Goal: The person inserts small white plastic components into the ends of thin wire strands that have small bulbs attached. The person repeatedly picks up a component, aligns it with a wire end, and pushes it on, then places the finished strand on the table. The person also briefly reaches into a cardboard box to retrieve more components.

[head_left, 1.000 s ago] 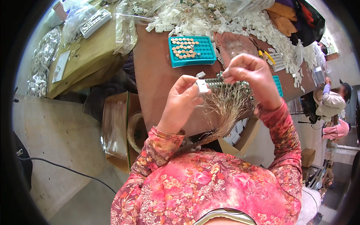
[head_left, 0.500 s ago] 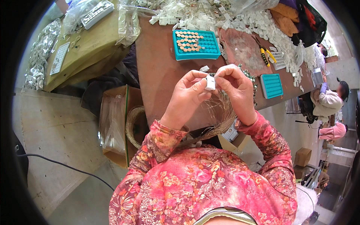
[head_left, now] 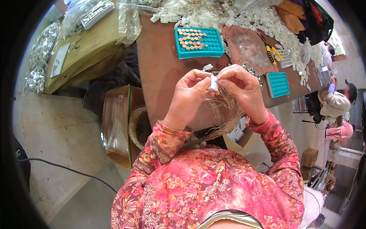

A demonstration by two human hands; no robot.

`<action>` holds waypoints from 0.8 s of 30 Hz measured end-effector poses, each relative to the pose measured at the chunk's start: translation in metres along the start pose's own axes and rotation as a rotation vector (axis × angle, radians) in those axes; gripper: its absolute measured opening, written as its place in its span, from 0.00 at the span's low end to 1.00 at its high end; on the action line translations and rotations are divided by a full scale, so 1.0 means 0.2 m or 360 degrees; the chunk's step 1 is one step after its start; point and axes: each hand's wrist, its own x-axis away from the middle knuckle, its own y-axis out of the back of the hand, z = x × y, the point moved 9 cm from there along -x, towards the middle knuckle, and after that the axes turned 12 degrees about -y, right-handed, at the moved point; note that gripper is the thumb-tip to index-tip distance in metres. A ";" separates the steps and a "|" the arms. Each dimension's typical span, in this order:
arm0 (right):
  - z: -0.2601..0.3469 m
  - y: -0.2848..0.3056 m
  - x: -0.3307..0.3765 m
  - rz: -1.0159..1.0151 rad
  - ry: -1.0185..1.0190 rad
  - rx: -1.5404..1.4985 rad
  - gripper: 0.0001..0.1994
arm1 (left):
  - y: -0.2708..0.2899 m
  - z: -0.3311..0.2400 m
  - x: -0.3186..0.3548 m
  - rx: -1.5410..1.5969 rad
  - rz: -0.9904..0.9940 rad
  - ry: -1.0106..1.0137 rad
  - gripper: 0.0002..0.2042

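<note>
A cluttered workshop with a concrete floor holds a brown desk (head_left: 160, 68) whose far edge is buried under a heap of small white plastic pieces (head_left: 244, 17). Near that far edge sits a teal tray (head_left: 199, 42) with rows of round sockets, the ones on its left side filled with tan discs. A second, smaller teal tray (head_left: 277, 84) lies toward the right edge of the desk, and yellow-handled cutters (head_left: 271, 54) rest on a pinkish cloth (head_left: 246, 44) between the two trays. Beside the desk's left edge stands an open cardboard box (head_left: 120, 126) lined with clear plastic.

Over the near edge of the desk, the person's left hand (head_left: 190, 95) and right hand (head_left: 242, 89) are brought close together, fingertips meeting. Both pinch one small white piece (head_left: 213, 83), which sits between the thumbs and forefingers, above the desk and not touching it. A bundle of thin straw-coloured wires (head_left: 225, 114) fans down from under the hands toward the person's lap; whether a wire end already sits inside the white piece is hidden by the fingers.

The step in hand looks like fitting or seating fine wires into the white piece. The next move probably calls for a steady pinch from one hand while the other guides a single strand, keeping the rest of the bundle out of the way. Another person (head_left: 337, 101) works off the desk's right corner.
</note>
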 end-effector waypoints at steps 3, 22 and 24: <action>0.07 0.03 0.02 -0.0070 0.0084 0.0279 0.05 | -0.01 0.00 0.00 -0.0007 0.0002 -0.0009 0.08; 0.23 -0.08 0.06 -0.0043 0.0609 0.1014 0.05 | 0.00 0.00 0.00 -0.0054 0.0032 -0.0022 0.09; 0.22 -0.07 0.06 -0.0022 0.0582 0.0988 0.05 | 0.00 0.00 0.00 -0.0073 0.0030 -0.0014 0.09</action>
